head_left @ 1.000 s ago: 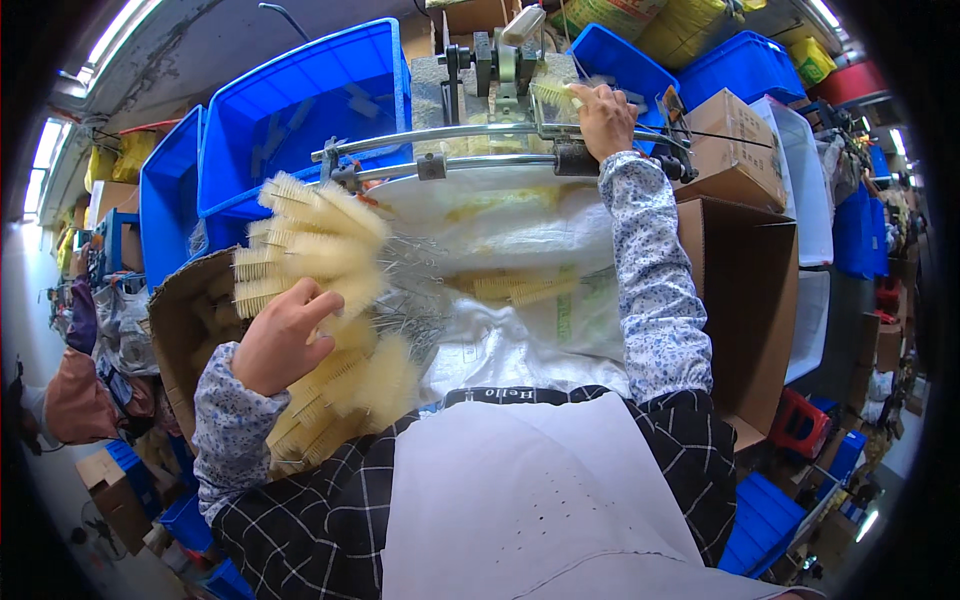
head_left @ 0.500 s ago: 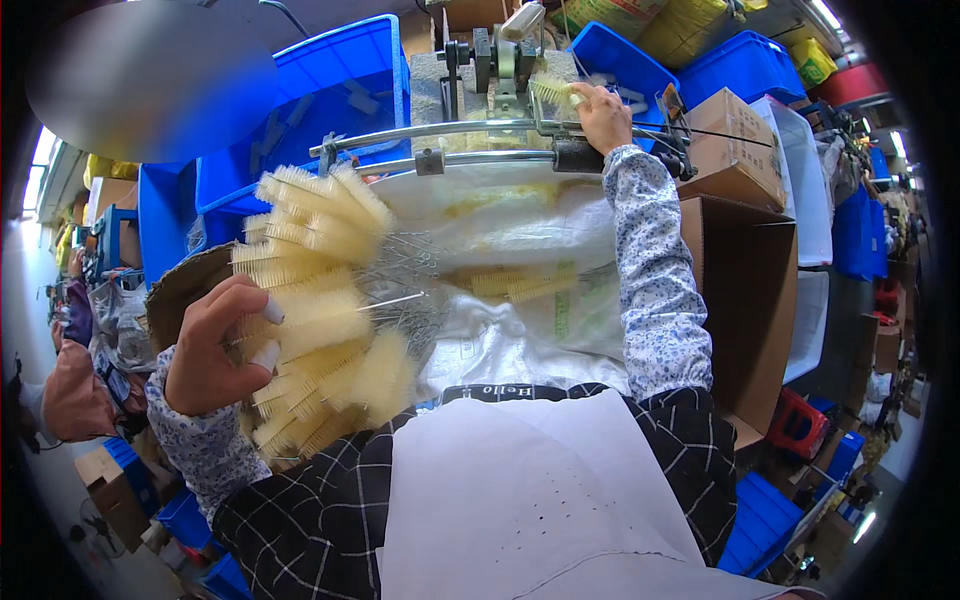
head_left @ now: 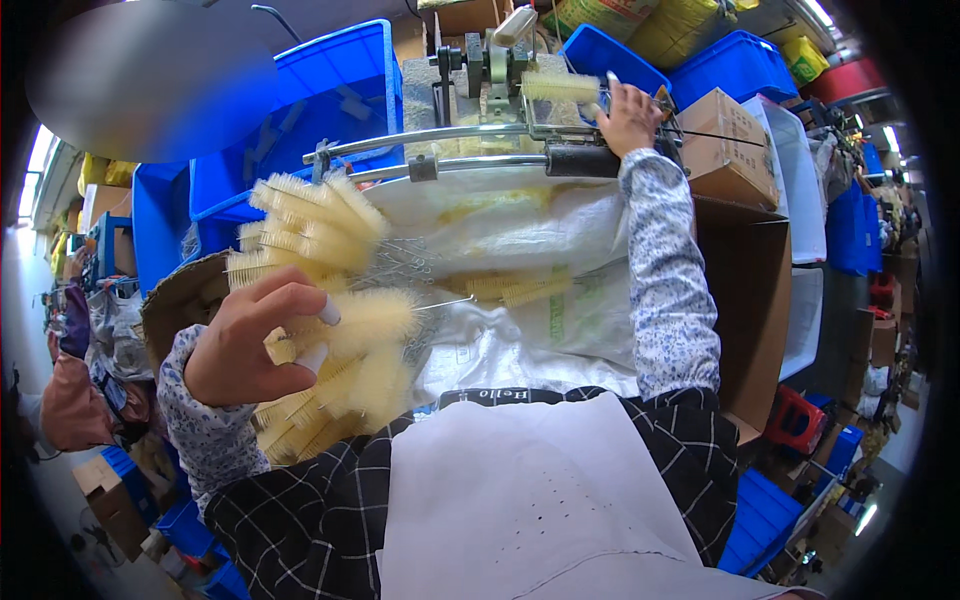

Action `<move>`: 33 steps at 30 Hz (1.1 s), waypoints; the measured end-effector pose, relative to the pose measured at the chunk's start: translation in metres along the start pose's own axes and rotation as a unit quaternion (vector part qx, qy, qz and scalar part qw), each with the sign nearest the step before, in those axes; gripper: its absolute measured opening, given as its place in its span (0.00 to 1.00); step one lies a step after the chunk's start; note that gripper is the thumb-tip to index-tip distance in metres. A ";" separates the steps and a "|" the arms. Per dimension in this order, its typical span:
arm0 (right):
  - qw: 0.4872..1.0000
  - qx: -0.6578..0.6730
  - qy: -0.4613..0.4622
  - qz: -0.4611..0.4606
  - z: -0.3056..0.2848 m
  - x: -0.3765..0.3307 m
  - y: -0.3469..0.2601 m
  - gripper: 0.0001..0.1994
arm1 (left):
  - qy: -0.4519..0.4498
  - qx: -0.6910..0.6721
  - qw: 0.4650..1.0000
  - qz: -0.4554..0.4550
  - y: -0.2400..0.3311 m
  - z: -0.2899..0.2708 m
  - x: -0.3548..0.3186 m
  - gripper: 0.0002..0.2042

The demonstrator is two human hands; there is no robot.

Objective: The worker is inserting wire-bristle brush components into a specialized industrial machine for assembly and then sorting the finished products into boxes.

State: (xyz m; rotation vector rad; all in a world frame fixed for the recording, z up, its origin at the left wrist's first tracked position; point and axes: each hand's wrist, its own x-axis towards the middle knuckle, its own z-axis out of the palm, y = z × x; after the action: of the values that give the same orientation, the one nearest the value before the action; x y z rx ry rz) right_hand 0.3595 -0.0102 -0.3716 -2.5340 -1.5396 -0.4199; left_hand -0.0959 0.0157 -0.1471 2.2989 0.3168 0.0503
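Note:
My left hand (head_left: 262,340) is closed in a pinch on the left end of a cream bristle bottle brush (head_left: 375,315). The brush's wire stem points right, and pale covers sit on my fingertips. Beneath and behind it lies a heap of similar brushes (head_left: 315,225), wire ends facing right. At the far side, my right hand (head_left: 630,118) has its fingers apart beside the right end of another bristle brush (head_left: 558,88). That brush lies across a bench machine (head_left: 497,75) with metal rods; whether my fingers touch its end is hard to see.
Two metal bars (head_left: 440,147) cross in front of the machine. White plastic sheeting (head_left: 500,350) covers the work surface, with a few brushes (head_left: 520,288) on it. A large blue bin (head_left: 340,65) stands far left; cardboard boxes (head_left: 745,300) stand right. Another person (head_left: 85,400) is at the left.
My left hand has moved right with the brush, drawing it away from the heap. My right hand has slid right, uncovering more of the brush on the machine, and its fingers have spread.

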 end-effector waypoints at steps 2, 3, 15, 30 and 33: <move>0.998 0.042 0.001 0.039 -0.003 -0.011 0.011 0.26 | 0.004 0.001 1.000 0.006 -0.001 -0.001 -0.002 0.21; 0.998 0.042 0.000 0.038 0.001 -0.011 0.012 0.26 | 0.009 0.004 1.000 0.010 -0.001 -0.001 -0.002 0.21; 0.986 0.160 0.036 0.032 0.001 -0.007 -0.069 0.18 | 0.016 -0.018 1.000 0.013 0.005 -0.006 0.002 0.22; 0.984 0.175 0.010 0.038 0.000 -0.008 -0.067 0.18 | 0.017 0.000 1.000 0.022 -0.002 -0.004 -0.001 0.21; 0.983 0.177 -0.003 0.047 0.003 -0.008 -0.038 0.18 | 0.022 -0.009 1.000 0.009 -0.006 -0.002 -0.006 0.20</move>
State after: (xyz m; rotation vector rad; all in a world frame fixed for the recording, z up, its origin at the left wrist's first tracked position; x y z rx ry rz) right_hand 0.3229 0.0015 -0.3776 -2.3179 -1.3487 -0.1112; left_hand -0.1028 0.0194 -0.1493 2.2847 0.3178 0.1132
